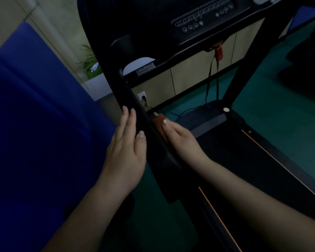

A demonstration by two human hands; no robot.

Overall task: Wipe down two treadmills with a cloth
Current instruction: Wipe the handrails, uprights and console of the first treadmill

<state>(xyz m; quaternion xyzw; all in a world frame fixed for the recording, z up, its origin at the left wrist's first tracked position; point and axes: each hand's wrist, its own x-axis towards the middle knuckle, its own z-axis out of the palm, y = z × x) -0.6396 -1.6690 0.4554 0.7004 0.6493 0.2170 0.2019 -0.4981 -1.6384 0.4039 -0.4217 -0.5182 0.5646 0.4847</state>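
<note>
A black treadmill fills the middle of the dim head view; its left handrail slopes from the console down toward me. My left hand lies flat along the handrail's outer side, fingers straight and together, holding nothing. My right hand is on the rail's inner side, pressing a small reddish-brown cloth against it with the fingers. Most of the cloth is hidden under that hand. The running belt lies below to the right.
A blue padded wall or mat stands close on the left. A red safety key with cord hangs from the console. A wall socket with a plug sits behind the rail. Green floor and another dark machine lie to the right.
</note>
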